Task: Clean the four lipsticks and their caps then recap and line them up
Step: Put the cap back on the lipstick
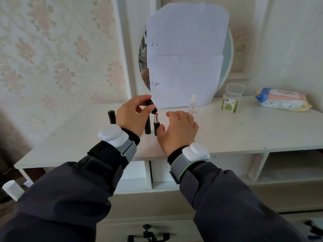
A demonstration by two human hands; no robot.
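Left hand (130,114) pinches a black cap (151,103), tilted just above the uncapped lipstick (156,121) standing upright on the white dresser (244,130). Right hand (178,130) sits beside the tube's base, fingers loose, holding nothing.

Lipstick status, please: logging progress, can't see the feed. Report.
Left hand pinches black cap just above uncapped lipstick. Right hand open beside its base. Capped lipsticks stand close alongside. Nothing blocking.
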